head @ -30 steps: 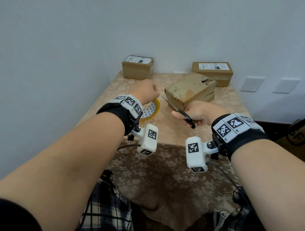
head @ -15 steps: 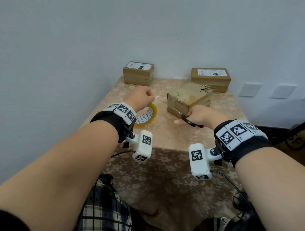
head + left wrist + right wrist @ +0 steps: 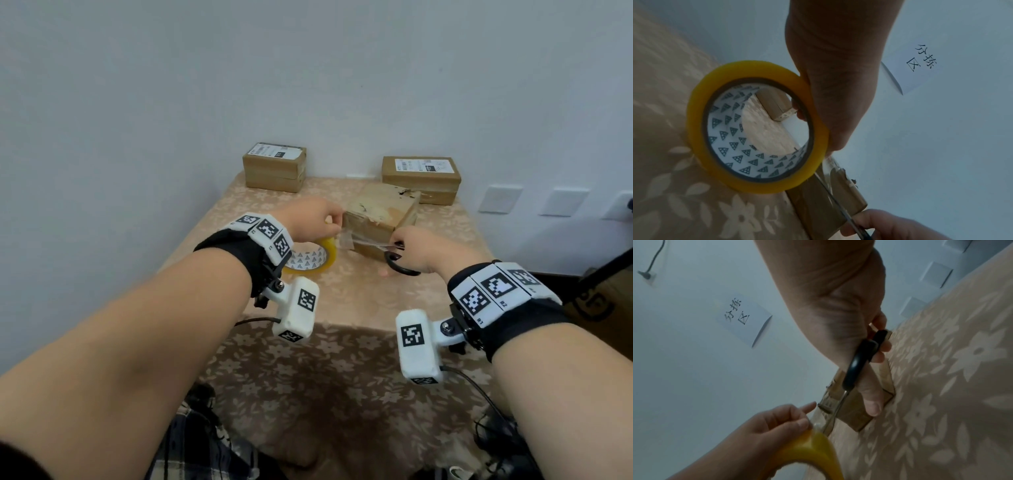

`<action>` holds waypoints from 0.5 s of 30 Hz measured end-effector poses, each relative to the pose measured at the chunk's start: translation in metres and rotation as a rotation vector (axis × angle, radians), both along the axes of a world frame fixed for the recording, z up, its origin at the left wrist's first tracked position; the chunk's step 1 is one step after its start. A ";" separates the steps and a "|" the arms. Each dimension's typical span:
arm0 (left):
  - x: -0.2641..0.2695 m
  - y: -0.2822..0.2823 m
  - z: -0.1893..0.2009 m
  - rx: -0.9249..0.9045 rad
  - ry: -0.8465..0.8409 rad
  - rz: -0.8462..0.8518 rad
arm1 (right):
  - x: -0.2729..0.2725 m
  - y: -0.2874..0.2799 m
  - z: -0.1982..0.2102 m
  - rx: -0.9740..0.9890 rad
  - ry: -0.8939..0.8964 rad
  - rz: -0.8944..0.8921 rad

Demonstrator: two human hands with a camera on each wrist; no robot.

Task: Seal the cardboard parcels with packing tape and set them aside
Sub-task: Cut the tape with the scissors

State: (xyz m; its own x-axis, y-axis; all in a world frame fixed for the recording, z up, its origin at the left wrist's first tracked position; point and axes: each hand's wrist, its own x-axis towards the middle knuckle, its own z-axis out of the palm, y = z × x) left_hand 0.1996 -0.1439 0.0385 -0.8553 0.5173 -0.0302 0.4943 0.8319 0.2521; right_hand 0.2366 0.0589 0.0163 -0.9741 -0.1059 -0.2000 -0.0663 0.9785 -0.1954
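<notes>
The worn brown cardboard parcel [image 3: 382, 214] sat mid-table on the floral beige tablecloth [image 3: 342, 298]. Just left of it, the left hand [image 3: 313, 219] gripped the yellow roll of clear packing tape [image 3: 756, 126], its strip stretched to the parcel. At the parcel's near side, the right hand [image 3: 423, 248] clasped black-handled scissors [image 3: 859, 363], blades across the strip.

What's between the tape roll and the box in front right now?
A stretch of clear tape from the tape roll to the box, with the scissors blades at it; right wrist view.

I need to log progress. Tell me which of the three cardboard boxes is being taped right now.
The worn middle box, nearest both hands, with no white label. Clear tape runs to it from the yellow roll; the two labelled boxes sit untouched by the wall.
</notes>
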 end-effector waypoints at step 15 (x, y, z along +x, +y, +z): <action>-0.017 0.016 0.003 -0.029 -0.071 -0.069 | -0.003 0.014 -0.020 0.033 -0.004 0.095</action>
State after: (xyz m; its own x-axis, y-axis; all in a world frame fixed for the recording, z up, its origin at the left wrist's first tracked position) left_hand 0.1823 -0.1278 0.0414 -0.8129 0.5729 -0.1051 0.5325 0.8041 0.2644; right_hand 0.2339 0.0730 -0.0041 -0.9592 -0.1908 -0.2084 -0.1582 0.9738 -0.1635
